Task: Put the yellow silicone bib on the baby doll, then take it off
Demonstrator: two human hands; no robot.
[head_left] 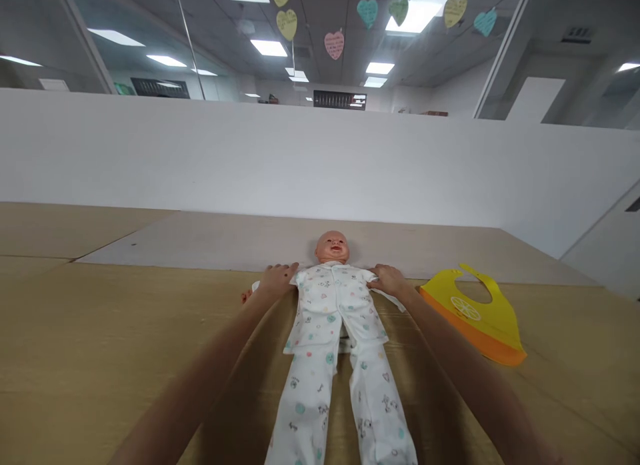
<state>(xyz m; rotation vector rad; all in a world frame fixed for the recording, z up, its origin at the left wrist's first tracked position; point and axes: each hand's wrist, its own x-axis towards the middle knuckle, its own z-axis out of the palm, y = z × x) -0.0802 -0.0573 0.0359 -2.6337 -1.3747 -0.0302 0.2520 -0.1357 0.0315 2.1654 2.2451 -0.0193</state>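
Currently gripping a bald plastic doll (333,246) in white printed pyjamas (333,301) by both sleeves (369,275) with left hand (279,278) and right hand (391,280), near a yellow-and-orange bib (494,318).

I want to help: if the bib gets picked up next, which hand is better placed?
Probably the right hand: it's on the same side of the doll as the yellow bib. The left hand is on the doll's other side, so it would have to reach across.

Open tabletop (100,345) stretches outside the left forearm (213,371). A yellow bib (493,323) crowds the right forearm (457,361); a white wall (320,165) bars the back.
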